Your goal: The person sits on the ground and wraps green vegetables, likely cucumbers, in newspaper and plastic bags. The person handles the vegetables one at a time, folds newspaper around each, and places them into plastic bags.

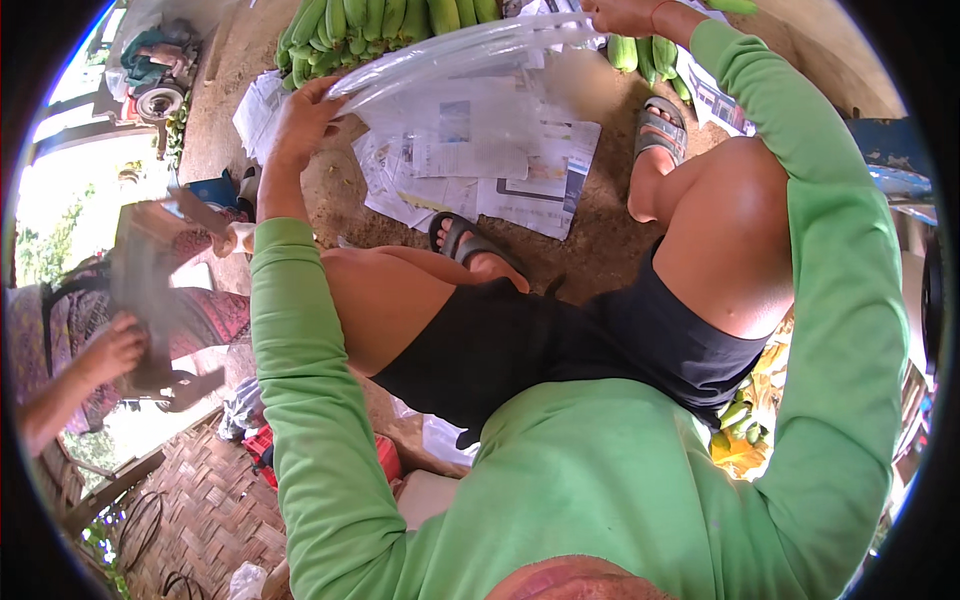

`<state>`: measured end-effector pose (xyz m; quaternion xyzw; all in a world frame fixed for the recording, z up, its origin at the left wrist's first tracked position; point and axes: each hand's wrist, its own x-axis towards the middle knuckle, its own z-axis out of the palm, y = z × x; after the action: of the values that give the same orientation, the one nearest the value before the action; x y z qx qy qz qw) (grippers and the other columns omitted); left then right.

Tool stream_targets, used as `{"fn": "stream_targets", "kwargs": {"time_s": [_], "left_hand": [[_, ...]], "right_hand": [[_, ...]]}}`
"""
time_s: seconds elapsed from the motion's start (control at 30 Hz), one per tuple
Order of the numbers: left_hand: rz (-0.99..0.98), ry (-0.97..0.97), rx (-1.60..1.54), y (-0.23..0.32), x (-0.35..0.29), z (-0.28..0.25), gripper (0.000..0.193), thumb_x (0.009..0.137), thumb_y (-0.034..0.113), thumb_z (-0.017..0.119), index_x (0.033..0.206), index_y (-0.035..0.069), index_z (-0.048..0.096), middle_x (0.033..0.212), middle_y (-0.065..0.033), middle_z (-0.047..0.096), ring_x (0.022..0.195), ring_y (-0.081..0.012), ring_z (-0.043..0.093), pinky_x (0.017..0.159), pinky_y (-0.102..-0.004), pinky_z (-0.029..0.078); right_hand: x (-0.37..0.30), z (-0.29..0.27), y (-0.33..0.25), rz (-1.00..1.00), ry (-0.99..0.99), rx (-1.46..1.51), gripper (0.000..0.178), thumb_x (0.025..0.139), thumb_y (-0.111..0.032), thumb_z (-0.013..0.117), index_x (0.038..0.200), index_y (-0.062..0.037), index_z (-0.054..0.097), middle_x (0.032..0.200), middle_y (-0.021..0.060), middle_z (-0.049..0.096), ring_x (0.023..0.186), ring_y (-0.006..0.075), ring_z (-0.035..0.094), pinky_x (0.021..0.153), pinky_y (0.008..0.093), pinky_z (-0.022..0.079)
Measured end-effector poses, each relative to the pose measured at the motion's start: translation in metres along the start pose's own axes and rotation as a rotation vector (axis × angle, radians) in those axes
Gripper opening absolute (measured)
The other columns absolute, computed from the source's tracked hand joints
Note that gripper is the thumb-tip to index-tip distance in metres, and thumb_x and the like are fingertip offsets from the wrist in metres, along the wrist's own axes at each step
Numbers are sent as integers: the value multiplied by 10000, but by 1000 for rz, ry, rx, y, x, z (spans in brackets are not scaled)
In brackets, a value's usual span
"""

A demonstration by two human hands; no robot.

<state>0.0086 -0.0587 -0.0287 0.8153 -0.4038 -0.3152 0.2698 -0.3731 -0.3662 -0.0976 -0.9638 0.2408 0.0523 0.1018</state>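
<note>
A long sheet of clear plastic (440, 65) is stretched between my two hands, above the papers. My left hand (302, 122) is closed on its left end, and the fingers grip the edge. At the top right, my right hand (632, 16) pinches the other end near the frame's rim. Sheets of printed paper (535, 208) lie spread on the ground under the plastic, between my feet. Just beyond the plastic is a heap of long green fruits (365, 22). A few more green fruits (622, 52) lie below my right hand.
My sandalled feet (660, 130) flank the papers. At the left, another person's hand (115, 348) is by a blurred grey flat thing (145, 290). A woven mat (195, 480) covers the lower left. A blue object (890, 145) stands at the right.
</note>
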Motion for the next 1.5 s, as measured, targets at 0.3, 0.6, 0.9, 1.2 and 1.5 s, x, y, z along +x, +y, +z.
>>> {"fn": "stream_targets", "kwargs": {"time_s": [0.3, 0.6, 0.9, 1.2, 1.5], "left_hand": [[51, 101, -18, -13, 10, -11, 330, 993, 120, 657, 1318, 83, 699, 1055, 0, 726, 825, -88, 636, 706, -268, 531], [70, 94, -24, -13, 8, -12, 335, 985, 140, 677, 1313, 77, 702, 1052, 5, 729, 840, -88, 640, 716, -276, 524], [85, 88, -19, -16, 10, -15, 354, 974, 146, 687, 1321, 77, 700, 1047, 11, 722, 851, -90, 636, 713, -272, 527], [66, 132, 3, -15, 12, -13, 375, 963, 164, 708, 1331, 91, 701, 1063, 15, 707, 882, -88, 622, 741, -271, 527], [61, 130, 15, -10, 6, -14, 385, 956, 161, 713, 1335, 92, 703, 1061, 15, 707, 879, -89, 620, 747, -275, 529]], "right_hand": [[-6, -16, -25, 23, 137, 64, 290, 834, -270, 662, 1012, -59, 748, 1015, 241, 746, 973, 432, 714, 852, 511, 559], [-8, -18, -24, -13, 119, 100, 294, 820, -259, 667, 1030, -69, 748, 1009, 234, 747, 953, 427, 716, 838, 508, 557], [-8, -22, -27, 91, 70, 92, 275, 798, -254, 679, 967, -52, 761, 981, 230, 749, 926, 408, 722, 810, 492, 557], [-3, -14, -19, 38, 61, 47, 290, 815, -286, 680, 981, -67, 772, 981, 220, 753, 929, 402, 722, 817, 491, 559], [-3, -16, -20, 30, -3, 30, 306, 847, -319, 672, 978, -66, 783, 973, 216, 759, 919, 391, 727, 821, 487, 565]]}}
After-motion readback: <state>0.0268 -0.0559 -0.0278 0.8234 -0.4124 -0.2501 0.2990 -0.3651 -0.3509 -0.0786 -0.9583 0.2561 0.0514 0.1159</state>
